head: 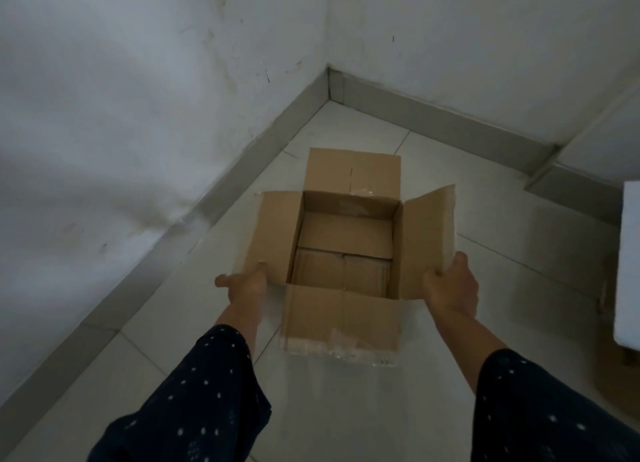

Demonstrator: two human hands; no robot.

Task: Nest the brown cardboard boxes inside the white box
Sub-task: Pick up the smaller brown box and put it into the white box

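Note:
An open brown cardboard box [343, 316] is in the middle of the view above the tiled floor, its four flaps spread outward. My left hand [244, 283] grips the near corner of its left flap. My right hand [450, 286] grips the near edge of its right flap. Inside the box a smaller brown box [344, 238] shows against the far wall. At the right edge a white box [628, 271] is only partly in view, its opening hidden.
Two white walls [138, 98] meet in a corner [329, 80] behind the box, with a grey skirting [242, 156] along the floor. Pale floor tiles [485, 202] extend on both sides of the brown box.

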